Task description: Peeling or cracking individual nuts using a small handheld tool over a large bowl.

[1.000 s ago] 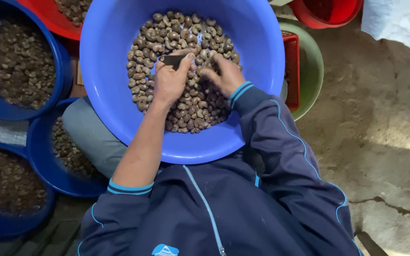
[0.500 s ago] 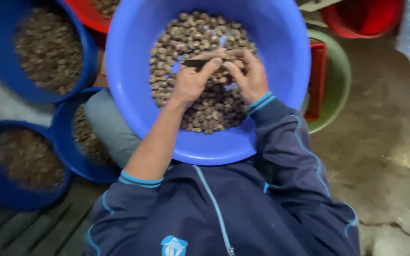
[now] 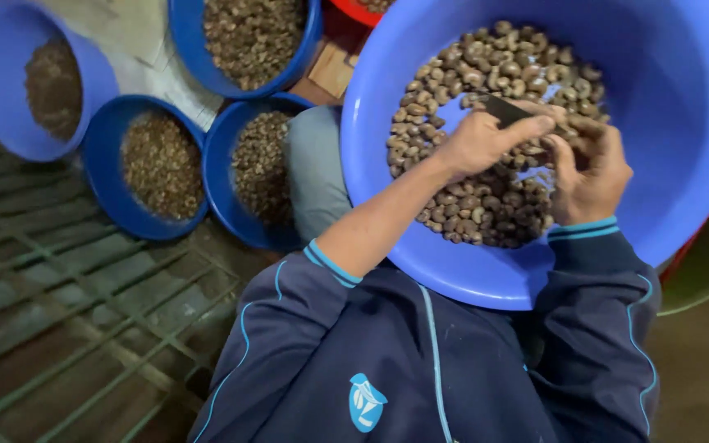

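Head view: looking down into a large blue basin (image 3: 683,189) resting on the lap, half full of raw cashew nuts (image 3: 486,197). Left hand (image 3: 482,139) closing around a small dark blade (image 3: 502,108), thumb stretched along it. Right hand (image 3: 588,172) closing on one cashew nut (image 3: 586,125), just beside the blade tip, both hands almost touching above the pile. Standing to the left on a green metal grate (image 3: 67,328): four smaller blue bowls (image 3: 100,176) holding nuts.
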